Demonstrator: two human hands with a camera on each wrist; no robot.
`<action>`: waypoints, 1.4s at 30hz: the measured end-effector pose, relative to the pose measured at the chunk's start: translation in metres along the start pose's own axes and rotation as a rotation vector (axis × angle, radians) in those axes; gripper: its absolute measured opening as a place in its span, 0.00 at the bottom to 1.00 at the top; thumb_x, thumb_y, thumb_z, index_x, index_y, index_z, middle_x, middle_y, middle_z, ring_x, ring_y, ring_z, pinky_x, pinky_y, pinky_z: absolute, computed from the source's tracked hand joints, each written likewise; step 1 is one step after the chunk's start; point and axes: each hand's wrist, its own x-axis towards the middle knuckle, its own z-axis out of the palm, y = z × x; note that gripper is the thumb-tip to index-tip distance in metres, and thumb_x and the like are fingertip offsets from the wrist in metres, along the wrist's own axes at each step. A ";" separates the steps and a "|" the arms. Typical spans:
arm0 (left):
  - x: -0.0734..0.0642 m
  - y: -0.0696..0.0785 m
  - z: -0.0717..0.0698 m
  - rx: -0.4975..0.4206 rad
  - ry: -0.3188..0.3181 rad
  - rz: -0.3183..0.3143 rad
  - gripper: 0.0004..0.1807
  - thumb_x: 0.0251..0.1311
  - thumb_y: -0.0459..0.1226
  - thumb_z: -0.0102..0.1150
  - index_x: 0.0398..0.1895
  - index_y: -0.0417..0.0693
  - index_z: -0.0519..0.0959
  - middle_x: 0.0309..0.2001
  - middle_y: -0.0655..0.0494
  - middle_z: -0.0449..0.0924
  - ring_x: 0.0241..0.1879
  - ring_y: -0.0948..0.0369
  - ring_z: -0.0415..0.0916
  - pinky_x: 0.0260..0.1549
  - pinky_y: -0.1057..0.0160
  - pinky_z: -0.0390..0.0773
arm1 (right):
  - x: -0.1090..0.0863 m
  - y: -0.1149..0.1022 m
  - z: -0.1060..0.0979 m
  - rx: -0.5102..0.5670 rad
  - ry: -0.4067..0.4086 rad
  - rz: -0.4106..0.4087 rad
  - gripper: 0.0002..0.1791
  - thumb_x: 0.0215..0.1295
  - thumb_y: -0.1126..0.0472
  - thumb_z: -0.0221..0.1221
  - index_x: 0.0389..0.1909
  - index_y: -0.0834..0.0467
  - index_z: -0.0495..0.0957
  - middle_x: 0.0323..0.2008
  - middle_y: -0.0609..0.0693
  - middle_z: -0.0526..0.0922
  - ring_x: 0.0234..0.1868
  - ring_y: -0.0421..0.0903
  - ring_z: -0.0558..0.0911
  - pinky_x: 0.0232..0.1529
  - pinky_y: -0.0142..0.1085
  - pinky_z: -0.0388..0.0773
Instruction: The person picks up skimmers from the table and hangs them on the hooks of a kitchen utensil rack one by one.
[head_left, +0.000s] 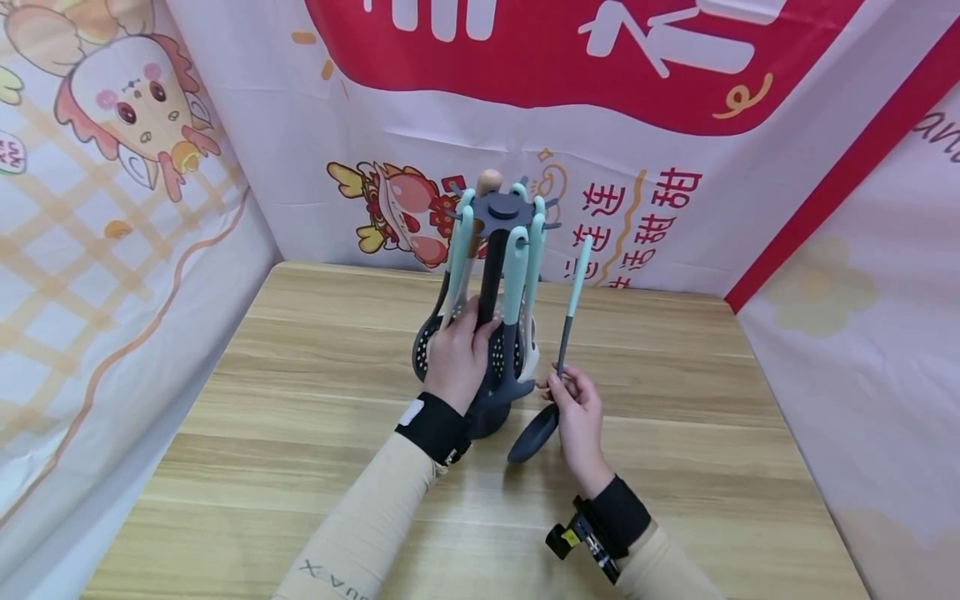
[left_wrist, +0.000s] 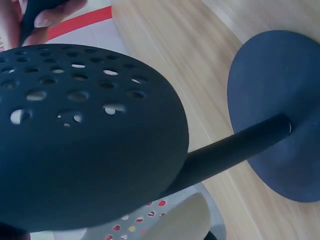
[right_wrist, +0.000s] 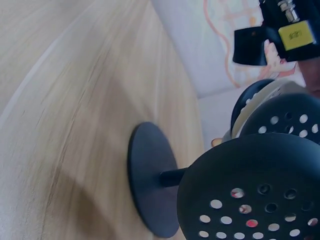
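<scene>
A utensil stand with a dark round top (head_left: 501,212) holds several mint-handled kitchen utensils, including perforated heads. My left hand (head_left: 459,354) grips the stand, its fingers round the upright among the hanging utensils. Just right of the stand, my right hand (head_left: 579,408) pinches a dark grey spoon (head_left: 534,435) near its head. The mint end of its handle points up. In the left wrist view, a perforated spoon head (left_wrist: 90,150) fills the near side, and the stand's round base (left_wrist: 275,75) rests on wood. In the right wrist view, a perforated head (right_wrist: 250,170) hides part of the pole; I cannot tell whether it is the held spoon's.
The wood-grain table (head_left: 300,467) extends around the stand on every side. Printed cloth (head_left: 442,117) hangs behind it and along both sides. A black camera with a yellow label (head_left: 566,537) is strapped at my right wrist.
</scene>
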 end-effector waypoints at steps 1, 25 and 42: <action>0.000 0.000 0.000 -0.004 -0.004 -0.001 0.13 0.69 0.36 0.58 0.54 0.42 0.75 0.41 0.46 0.86 0.40 0.51 0.86 0.45 0.52 0.85 | -0.002 -0.002 0.000 -0.003 -0.003 -0.006 0.16 0.73 0.66 0.54 0.57 0.67 0.73 0.34 0.47 0.85 0.37 0.36 0.82 0.45 0.27 0.79; 0.012 -0.014 -0.016 -0.247 -0.234 0.075 0.20 0.76 0.32 0.44 0.68 0.40 0.69 0.54 0.43 0.83 0.56 0.49 0.80 0.60 0.47 0.76 | -0.044 -0.033 0.001 0.089 -0.012 -0.188 0.09 0.69 0.69 0.58 0.47 0.60 0.78 0.33 0.40 0.88 0.37 0.39 0.86 0.44 0.33 0.84; 0.004 -0.012 -0.012 -0.116 -0.050 0.097 0.17 0.69 0.35 0.57 0.58 0.39 0.78 0.43 0.43 0.87 0.44 0.48 0.85 0.45 0.48 0.82 | -0.056 -0.043 0.005 0.070 -0.073 -0.354 0.10 0.63 0.72 0.62 0.43 0.57 0.82 0.34 0.42 0.88 0.37 0.39 0.87 0.39 0.29 0.82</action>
